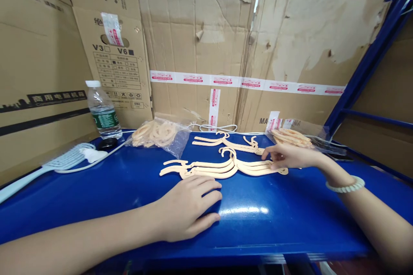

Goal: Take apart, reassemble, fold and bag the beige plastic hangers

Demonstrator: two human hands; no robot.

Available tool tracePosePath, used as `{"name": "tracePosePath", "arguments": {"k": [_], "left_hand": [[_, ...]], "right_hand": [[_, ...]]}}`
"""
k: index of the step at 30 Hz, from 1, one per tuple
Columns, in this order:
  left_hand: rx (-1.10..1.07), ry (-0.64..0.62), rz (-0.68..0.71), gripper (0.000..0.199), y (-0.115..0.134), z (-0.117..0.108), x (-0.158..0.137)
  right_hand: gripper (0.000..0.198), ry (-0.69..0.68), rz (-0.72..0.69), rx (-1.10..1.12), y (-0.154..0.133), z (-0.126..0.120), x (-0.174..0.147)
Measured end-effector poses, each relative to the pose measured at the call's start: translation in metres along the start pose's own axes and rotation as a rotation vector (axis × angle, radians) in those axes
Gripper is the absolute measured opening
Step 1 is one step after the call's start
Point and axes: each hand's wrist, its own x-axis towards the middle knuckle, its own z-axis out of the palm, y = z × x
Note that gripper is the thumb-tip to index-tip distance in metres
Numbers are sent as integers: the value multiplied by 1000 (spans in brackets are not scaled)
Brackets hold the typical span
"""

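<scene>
Cardboard panels (193, 43) wall off the back and left of a glossy blue surface (274, 227); white tape (200, 79) with red print crosses the rear ones. Blue metal frame (364, 56) rises at right.

Two sets of beige hanger parts lie on the surface: front hangers (222, 175) around the middle, hooks toward the back edge; rear hanger (240, 145) just behind, nearer that edge.

Left hand (193, 208): palm down, fingers loosely spread, grasping nothing, just in front of the front hangers' left half. Contact with them cannot be told.

Right hand (287, 156): reaches in from the right, thumb and index finger at the front hangers' right end. Whether they pinch or merely rest there, cannot tell. Pale beaded band (345, 184) on the wrist.

Along the back edge: clear bag (180, 137) of beige pieces left of the hangers, second bag (322, 133) to the right, white cord (222, 128) between. Toward the back left corner: water bottle (105, 111), black round object (107, 144), pale blue brush (66, 160).
</scene>
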Motion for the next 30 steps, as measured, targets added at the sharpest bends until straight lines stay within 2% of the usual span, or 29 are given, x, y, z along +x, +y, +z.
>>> {"name": "tracePosePath", "arguments": {"k": [5, 8, 15, 20, 24, 30], "left_hand": [[-8, 14, 7, 21, -2, 1, 0], [-3, -1, 9, 23, -1, 0, 0], [-12, 0, 34, 27, -1, 0, -1], [-18, 23, 39, 25, -1, 0, 2], [-20, 18, 42, 25, -1, -1, 3], [-24, 6, 32, 24, 0, -1, 3]], "right_hand": [[35, 332, -5, -112, 19, -3, 7], [30, 437, 21, -142, 30, 1, 15], [28, 471, -73, -153, 36, 23, 38], [44, 497, -117, -193, 46, 36, 48], [58, 499, -147, -239, 51, 39, 54], [55, 498, -166, -286, 44, 33, 54]]}}
